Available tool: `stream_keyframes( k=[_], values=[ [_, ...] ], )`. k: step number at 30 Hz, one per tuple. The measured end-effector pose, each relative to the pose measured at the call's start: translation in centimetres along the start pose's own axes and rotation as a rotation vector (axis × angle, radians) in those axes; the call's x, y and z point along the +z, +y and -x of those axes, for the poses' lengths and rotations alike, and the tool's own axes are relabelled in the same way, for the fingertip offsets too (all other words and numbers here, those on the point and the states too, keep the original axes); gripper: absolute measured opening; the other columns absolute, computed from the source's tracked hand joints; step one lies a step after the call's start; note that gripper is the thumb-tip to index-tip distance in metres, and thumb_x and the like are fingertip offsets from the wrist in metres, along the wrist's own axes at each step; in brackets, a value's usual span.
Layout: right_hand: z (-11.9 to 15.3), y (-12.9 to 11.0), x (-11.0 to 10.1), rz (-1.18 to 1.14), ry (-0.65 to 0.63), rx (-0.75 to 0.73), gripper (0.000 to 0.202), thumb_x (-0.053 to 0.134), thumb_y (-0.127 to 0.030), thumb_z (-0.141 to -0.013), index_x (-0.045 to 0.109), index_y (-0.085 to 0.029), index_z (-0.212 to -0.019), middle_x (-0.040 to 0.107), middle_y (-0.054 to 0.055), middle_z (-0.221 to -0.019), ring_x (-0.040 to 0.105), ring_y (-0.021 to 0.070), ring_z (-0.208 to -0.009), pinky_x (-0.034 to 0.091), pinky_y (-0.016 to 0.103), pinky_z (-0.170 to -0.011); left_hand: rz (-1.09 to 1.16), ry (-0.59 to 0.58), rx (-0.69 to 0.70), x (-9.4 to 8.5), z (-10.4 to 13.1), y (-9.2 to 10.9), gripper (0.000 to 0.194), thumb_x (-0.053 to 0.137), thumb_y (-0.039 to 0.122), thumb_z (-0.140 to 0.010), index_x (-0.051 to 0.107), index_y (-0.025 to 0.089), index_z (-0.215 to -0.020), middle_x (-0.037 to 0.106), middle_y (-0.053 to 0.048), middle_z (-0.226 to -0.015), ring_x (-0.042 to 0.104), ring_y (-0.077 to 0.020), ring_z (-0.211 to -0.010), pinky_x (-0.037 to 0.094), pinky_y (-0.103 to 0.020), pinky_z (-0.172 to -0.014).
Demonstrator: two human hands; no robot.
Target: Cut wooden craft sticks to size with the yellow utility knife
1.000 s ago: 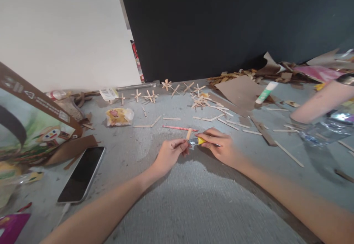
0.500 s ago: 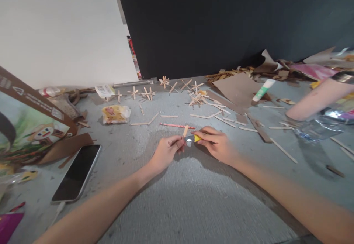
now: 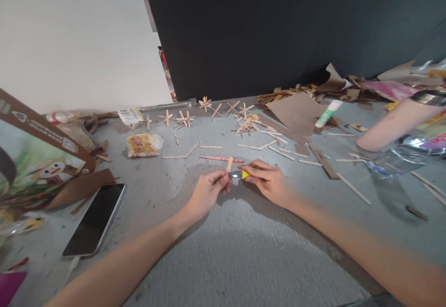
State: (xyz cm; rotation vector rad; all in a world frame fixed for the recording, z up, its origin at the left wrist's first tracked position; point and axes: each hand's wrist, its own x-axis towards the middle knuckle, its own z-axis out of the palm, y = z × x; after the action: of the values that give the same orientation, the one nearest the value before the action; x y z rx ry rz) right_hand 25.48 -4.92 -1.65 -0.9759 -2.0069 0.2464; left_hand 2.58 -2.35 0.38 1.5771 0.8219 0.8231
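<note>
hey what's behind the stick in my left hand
Behind the stick, the red pencil lies on the surface. The stick covers a short part of it, and your left hand hides the stick's lower end.

2 hands approx. ctr of frame: L hand, R hand. There too: 1 held stick, 1 cutter, 1 pencil. Lower L: 1 phone. Mid-L: 1 packet. Upper R: 1 glue tube, 1 tumbler. Upper ctr: several crossed-stick pcs, overlapping, exact no. unclear. Loose sticks, ctr to R: 10+.
</note>
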Motion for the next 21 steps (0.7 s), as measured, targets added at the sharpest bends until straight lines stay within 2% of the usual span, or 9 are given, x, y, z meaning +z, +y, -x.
stream_keyframes(
  k=[4,9,16,21],
  values=[
    [-0.06,-0.06,-0.07,-0.004,0.008,-0.002,0.032,0.054,-0.024,-0.107,0.073,-0.028,-0.132,0.071,0.008,-0.101,0.069,0.0202,-0.088,0.057,0.033,-0.078,0.000,0.002,0.000,0.01,0.04,-0.07,0.042,0.057,0.056,-0.095,0.060,0.020,-0.074,0.057,0.000,-0.067,0.051,-0.0135,-0.063,0.041,-0.027,-0.065],
    [-0.02,-0.08,-0.02,0.005,0.007,-0.016,0.031,0.054,-0.024,-0.107,0.073,-0.027,-0.132,0.072,0.009,-0.103,0.069,0.0212,-0.091,0.057,0.035,-0.081,-0.079,-0.028,0.010,-0.14,-0.12,-0.11,0.044,0.056,0.054,-0.096,0.057,0.019,-0.068,0.055,0.000,-0.064,0.049,-0.0129,-0.062,0.038,-0.027,-0.063],
    [-0.15,-0.32,-0.25,-0.011,-0.018,0.022,0.033,0.053,-0.027,-0.107,0.072,-0.028,-0.135,0.072,0.008,-0.104,0.069,0.0202,-0.090,0.057,0.033,-0.081,0.024,0.013,0.005,0.06,-0.01,-0.35,0.047,0.060,0.062,-0.093,0.062,0.019,-0.074,0.058,0.000,-0.066,0.052,-0.0133,-0.063,0.044,-0.027,-0.065],
    [-0.16,-0.43,-0.32,0.009,-0.009,0.034,0.034,0.053,-0.026,-0.107,0.071,-0.029,-0.135,0.072,0.008,-0.103,0.070,0.0204,-0.090,0.057,0.033,-0.079,0.043,0.042,0.003,0.12,0.06,-0.45,0.045,0.061,0.061,-0.093,0.066,0.019,-0.080,0.060,-0.001,-0.067,0.054,-0.0139,-0.064,0.046,-0.028,-0.066]
  ],
)
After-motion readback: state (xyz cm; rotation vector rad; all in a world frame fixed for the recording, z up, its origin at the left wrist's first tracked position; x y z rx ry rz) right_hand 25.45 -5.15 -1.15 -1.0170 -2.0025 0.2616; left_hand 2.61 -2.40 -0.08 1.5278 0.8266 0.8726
